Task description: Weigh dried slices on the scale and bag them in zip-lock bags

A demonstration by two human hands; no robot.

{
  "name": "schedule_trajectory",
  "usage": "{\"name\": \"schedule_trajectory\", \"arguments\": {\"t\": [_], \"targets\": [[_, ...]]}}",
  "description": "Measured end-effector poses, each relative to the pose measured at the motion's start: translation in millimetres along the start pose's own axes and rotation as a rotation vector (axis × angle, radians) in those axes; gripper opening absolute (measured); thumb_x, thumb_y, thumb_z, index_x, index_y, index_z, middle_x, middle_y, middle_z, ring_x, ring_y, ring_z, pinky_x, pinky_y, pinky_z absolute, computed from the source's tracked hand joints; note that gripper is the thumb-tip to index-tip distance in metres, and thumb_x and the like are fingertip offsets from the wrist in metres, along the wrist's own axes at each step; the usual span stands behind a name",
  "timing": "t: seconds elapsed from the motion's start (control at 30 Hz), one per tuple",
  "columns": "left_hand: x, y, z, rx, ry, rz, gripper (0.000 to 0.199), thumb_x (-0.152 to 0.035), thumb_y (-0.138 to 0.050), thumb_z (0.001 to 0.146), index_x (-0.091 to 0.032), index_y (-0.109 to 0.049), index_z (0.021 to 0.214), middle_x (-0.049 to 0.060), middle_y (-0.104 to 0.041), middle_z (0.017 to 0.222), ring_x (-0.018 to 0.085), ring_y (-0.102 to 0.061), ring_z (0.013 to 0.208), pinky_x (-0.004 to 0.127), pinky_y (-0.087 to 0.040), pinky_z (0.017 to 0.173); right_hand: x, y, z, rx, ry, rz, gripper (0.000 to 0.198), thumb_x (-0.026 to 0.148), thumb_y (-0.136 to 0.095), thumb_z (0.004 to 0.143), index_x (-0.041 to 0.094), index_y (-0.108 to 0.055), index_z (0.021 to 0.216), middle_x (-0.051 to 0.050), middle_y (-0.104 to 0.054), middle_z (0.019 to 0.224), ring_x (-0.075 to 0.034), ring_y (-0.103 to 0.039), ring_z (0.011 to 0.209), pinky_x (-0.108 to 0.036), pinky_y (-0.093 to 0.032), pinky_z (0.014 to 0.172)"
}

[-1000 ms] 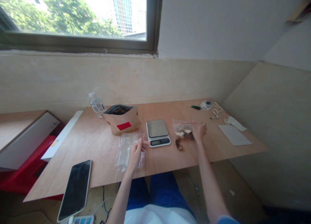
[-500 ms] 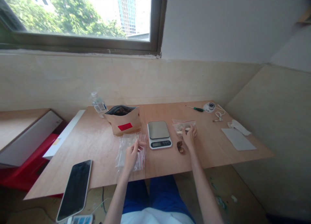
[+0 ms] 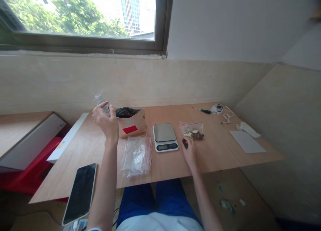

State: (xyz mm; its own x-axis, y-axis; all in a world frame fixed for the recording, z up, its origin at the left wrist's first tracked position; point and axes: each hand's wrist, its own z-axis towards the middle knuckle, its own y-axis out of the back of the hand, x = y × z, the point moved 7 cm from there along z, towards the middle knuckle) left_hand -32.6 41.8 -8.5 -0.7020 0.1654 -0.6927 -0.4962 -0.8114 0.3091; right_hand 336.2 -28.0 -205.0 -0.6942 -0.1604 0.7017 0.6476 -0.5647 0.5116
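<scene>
Hands are busy on either side of the small kitchen scale [image 3: 165, 137] at the middle of the wooden table [image 3: 225, 155]. At about two o'clock from the scale lies a clear zip bag [image 3: 192, 130] with brown and pale pieces in it. The right hand [image 3: 189, 152] rests on the table just at seven o'clock of that bag, its fingertips at a dark piece [image 3: 185, 143] lying loose on the wood; whether they pinch it I cannot tell. The left hand [image 3: 106, 120] is raised above the table at ten o'clock from the scale, fingers loosely spread and holding nothing, in front of a water bottle [image 3: 99, 100] and beside the open brown paper pouch [image 3: 130, 123] with its red label. A stack of empty zip bags [image 3: 136, 154] lies at eight o'clock from the scale. Nearer the front edge, a phone [image 3: 80, 192] lies face up. At the far right are a screwdriver [image 3: 202, 110] and a grey sheet [image 3: 247, 141].
</scene>
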Motion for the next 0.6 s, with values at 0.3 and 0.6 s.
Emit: {"name": "schedule_trajectory", "arguments": {"t": [0.3, 0.6], "targets": [[8, -3, -32, 0.325, 0.023, 0.042, 0.023, -0.030, -0.053, 0.080, -0.022, -0.066, 0.097, 0.003, -0.070, 0.090, 0.019, -0.065, 0.086, 0.028, -0.047, 0.076, 82, -65, 58, 0.213, 0.109, -0.016, 0.035, 0.032, -0.048, 0.087, 0.016, -0.056, 0.116, -0.014, -0.061, 0.116, -0.026, -0.051, 0.112, -0.047, -0.036, 0.096], [18, 19, -66, 0.511, 0.048, 0.105, 0.022, -0.043, -0.057, 0.079, -0.032, -0.071, 0.092, -0.003, -0.073, 0.076, 0.018, -0.069, 0.071, 0.022, -0.046, 0.062, 256, -52, 10, 0.487, 0.537, 0.214, 0.034, 0.019, -0.030, 0.095, 0.021, -0.050, 0.123, -0.007, -0.061, 0.117, -0.016, -0.053, 0.113, -0.032, -0.042, 0.097]]}}
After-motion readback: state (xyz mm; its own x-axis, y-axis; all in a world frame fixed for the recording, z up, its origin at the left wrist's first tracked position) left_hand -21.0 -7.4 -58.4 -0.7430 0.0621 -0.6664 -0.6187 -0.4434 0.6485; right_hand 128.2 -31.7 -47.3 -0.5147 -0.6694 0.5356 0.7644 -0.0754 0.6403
